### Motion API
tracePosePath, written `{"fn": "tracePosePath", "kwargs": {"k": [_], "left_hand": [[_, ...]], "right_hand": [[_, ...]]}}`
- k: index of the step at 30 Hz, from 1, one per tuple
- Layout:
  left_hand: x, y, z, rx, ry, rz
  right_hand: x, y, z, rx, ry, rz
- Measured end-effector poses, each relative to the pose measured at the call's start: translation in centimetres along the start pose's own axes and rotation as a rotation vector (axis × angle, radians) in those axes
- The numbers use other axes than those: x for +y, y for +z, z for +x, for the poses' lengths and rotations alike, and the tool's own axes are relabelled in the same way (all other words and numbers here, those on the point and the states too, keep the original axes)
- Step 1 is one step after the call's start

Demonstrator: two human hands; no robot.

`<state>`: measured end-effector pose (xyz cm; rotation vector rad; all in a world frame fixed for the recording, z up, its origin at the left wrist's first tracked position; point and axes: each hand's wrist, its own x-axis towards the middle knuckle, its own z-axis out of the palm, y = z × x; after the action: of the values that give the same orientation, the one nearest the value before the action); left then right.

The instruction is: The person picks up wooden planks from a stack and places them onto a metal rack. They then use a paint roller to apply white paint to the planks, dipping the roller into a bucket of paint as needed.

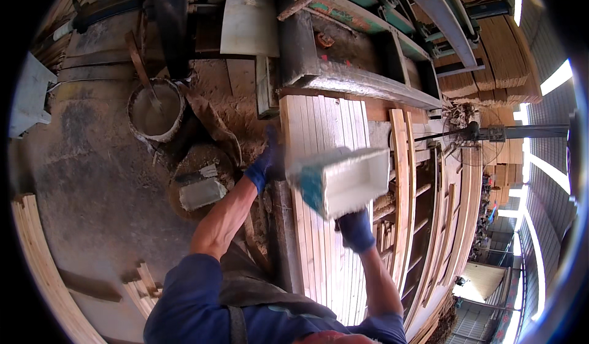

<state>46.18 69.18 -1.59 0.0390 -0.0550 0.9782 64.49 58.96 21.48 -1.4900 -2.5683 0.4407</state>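
Note:
Wooden strips point(316, 123) lie side by side as a flat panel in front of me, running away toward the machine. Above them, my right hand point(356, 229), in a dark blue glove, grips a rectangular open box point(359, 181) by its near side. White paste coats the box, a teal patch shows at its left end, and its left part is smeared by motion. My left hand point(270, 160), also gloved in blue, is at the left edge of the strips; its fingers are dark and blurred, so their grip is unclear.
A bucket of pale paste point(154, 112) with a wooden stick stands at left. Nearer, a white block-like container point(202, 194) sits on a round lid or drum. A metal machine frame point(368, 83) borders the far side. Loose boards point(402, 191) lie at right, beside a fan point(475, 132).

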Motion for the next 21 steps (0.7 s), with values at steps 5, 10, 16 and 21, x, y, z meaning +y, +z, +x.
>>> {"fn": "tracePosePath", "kwargs": {"k": [5, 10, 16, 21], "left_hand": [[-0.7, -2.1, 0.7, 0.199, 0.274, 1.217], [0.0, -0.7, 0.0, 0.125, -0.061, 0.014], [0.4, 1.4, -0.3, 0.225, -0.042, 0.292], [0.4, 1.8, 0.1, 0.413, -0.09, 0.21]], "right_hand": [[0.0, 1.7, 6.5, 0.1, 0.377, 0.433], [2.2, 5.2, 16.4, 0.158, 0.476, 0.727], [-0.2, 1.4, -0.8, -0.041, 0.407, 0.103], [-4.4, -2.6, -13.3, -0.075, 0.48, 0.099]]}}
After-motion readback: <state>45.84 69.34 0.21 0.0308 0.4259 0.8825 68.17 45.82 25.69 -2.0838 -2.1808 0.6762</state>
